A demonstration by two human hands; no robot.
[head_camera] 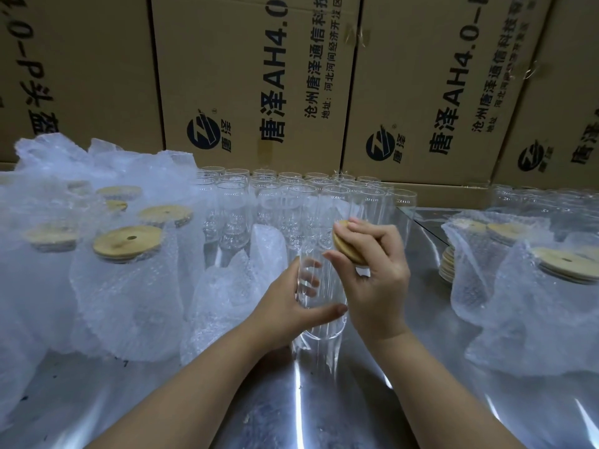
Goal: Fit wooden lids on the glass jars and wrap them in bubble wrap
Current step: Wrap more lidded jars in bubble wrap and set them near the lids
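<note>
Where the two hands meet: a clear tall glass jar [327, 325] is upright near the middle of the shiny metal table [324, 409]; whether its base touches the surface cannot be told.
Left hand [282, 306]: curled round the jar from the left, thumb across the front, fingers visible through the glass behind.
Right hand [376, 273]: grips a round pale wooden lid [346, 246] between the thumb and bent fingers.
Lid position: tilted on edge, just above and to the right of the jar's mouth, not seated on it.
Open jars [291, 196]: rows of bare, lidless glass jars packed close together behind the hands.
Wrapped jars, left [126, 286]: several lidded jars sheathed in clear bubble wrap, their wooden tops showing, one with a small hole.
Wrapped jars, right [551, 303]: more lidded jars in bubble wrap near the table's right edge.
Spare lids [449, 265]: a short stack of wooden discs beside the right-hand bundle.
Loose bubble wrap sheet [233, 286]: crumpled just left of the held jar.
Brown cardboard boxes [252, 76]: printed cartons stacked along the back.
</note>
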